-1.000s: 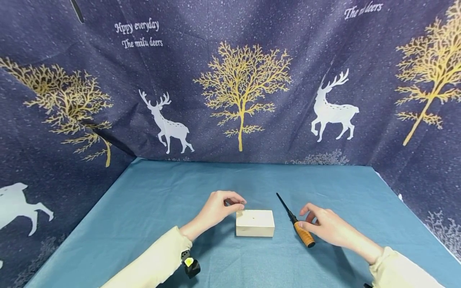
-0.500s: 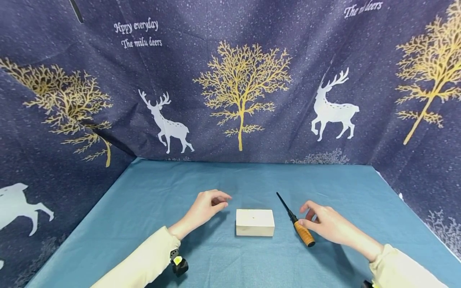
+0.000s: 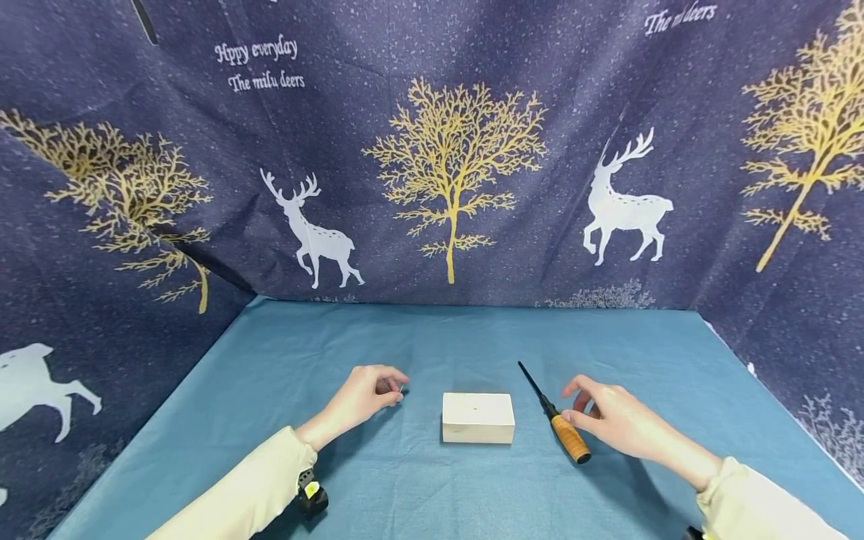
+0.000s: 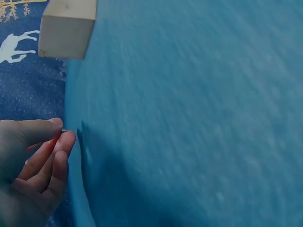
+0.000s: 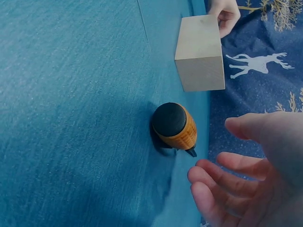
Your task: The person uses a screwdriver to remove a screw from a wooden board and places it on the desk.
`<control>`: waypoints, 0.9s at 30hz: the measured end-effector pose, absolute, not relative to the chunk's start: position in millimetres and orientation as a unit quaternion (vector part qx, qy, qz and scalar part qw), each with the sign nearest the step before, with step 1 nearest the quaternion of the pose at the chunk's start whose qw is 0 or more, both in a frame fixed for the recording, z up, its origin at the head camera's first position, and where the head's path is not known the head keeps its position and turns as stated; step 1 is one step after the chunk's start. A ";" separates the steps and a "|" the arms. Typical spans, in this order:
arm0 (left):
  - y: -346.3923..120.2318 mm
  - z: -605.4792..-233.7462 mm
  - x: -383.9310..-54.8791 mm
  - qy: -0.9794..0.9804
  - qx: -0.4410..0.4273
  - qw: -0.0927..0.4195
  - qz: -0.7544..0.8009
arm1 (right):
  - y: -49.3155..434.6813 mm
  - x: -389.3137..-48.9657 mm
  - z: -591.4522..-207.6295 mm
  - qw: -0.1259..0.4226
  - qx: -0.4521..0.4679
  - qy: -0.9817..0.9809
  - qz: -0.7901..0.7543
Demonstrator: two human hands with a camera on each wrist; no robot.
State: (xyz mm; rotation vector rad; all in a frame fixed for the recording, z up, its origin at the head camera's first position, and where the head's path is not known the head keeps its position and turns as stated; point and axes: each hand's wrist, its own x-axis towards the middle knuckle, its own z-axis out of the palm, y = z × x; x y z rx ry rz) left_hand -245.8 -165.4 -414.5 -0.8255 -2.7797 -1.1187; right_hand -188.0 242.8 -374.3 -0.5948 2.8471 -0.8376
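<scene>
Between thumb and fingertips, my left hand point(image 3: 361, 391) pinches a small metal screw point(image 4: 64, 130), of which only a bit shows. This hand is over the cloth, left of a pale wooden block point(image 3: 478, 418) with a small dark hole in its top. On the block's right lies a screwdriver point(image 3: 570, 439) with an orange-brown handle, black butt and dark shaft pointing away. My right hand point(image 3: 621, 421) hovers just right of that handle, fingers loosely bent and holding nothing. In the right wrist view, the thumb and fingers stand apart from the screwdriver handle point(image 5: 182, 132).
A blue cloth point(image 3: 418, 487) covers the table. Behind and beside it hangs a dark blue curtain point(image 3: 405, 225) printed with white deer and golden trees. Each wrist carries a small black camera point(image 3: 313, 501).
My left hand has drawn back left, away from the block's corner, and a screw now shows at its fingertips. My right hand, the block and the screwdriver have stayed nearly still.
</scene>
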 end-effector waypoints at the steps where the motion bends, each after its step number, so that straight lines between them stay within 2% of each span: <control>1: -167.1 -415.2 -245.7 -0.895 -0.266 0.016 -0.358 | 243.0 -188.1 -374.4 0.057 -0.197 0.939 -0.276; 14: -178.6 -419.0 -247.4 -0.910 -0.252 0.029 -0.328 | 243.7 -191.3 -372.8 0.032 -0.215 0.941 -0.260; 27: -183.2 -423.2 -251.1 -0.913 -0.257 0.028 -0.316 | 243.9 -192.7 -363.7 0.044 -0.209 0.944 -0.250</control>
